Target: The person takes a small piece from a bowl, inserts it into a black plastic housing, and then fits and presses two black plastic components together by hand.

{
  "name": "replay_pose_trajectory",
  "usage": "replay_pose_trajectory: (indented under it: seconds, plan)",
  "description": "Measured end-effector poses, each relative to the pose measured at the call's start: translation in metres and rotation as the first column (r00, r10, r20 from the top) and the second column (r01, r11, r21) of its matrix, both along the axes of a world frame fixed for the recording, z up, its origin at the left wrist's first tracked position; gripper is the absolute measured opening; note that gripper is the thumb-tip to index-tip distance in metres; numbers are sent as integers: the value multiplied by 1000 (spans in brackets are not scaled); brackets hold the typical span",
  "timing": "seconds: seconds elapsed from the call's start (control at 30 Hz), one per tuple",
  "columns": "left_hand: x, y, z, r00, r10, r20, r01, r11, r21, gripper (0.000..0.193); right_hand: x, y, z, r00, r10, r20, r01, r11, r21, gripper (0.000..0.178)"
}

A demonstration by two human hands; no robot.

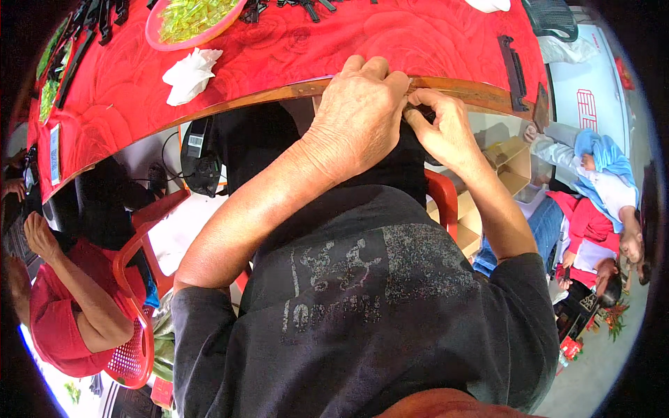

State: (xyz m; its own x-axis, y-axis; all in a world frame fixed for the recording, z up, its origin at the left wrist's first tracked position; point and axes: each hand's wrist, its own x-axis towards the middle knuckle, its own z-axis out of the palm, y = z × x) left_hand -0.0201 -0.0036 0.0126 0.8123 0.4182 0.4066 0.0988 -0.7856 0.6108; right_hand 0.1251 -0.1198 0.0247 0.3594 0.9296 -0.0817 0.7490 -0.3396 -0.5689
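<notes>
My two hands meet at the wooden front edge of the red-covered table [279,66]. My left hand [362,115] is closed, its fingers curled over at the table edge; what they hold, if anything, is hidden behind the knuckles. Close against it, my right hand [446,132] pinches a small dark piece [420,109] between thumb and fingers. The piece is too small and covered to name. To the left on the cloth lies a crumpled white tissue [191,75]. A long black plastic strip [514,73] rests near the table's right end.
A pink bowl [150,31] holds many clear yellow-green pieces. Black parts [306,8] lie along the far side. A co-worker in red [77,313] sits left on a red chair [132,348]. Other people [592,230] and cardboard boxes [514,167] are at right.
</notes>
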Motion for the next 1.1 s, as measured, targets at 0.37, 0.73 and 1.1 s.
replay_pose_trajectory:
  seconds: [0.37,0.73,1.1]
  plan:
    - [2,-1,-2,998,-41,49,42,999,-18,8,6,-10,1,999,22,-40,-21,999,39,17]
    - [12,-2,2,986,103,130,-98,994,-48,31,29,-38,1,975,172,141,-206,936,285,35]
    - [-2,4,-7,983,143,113,-139,990,-39,36,210,-53,-46,617,-448,647,319,894,316,41]
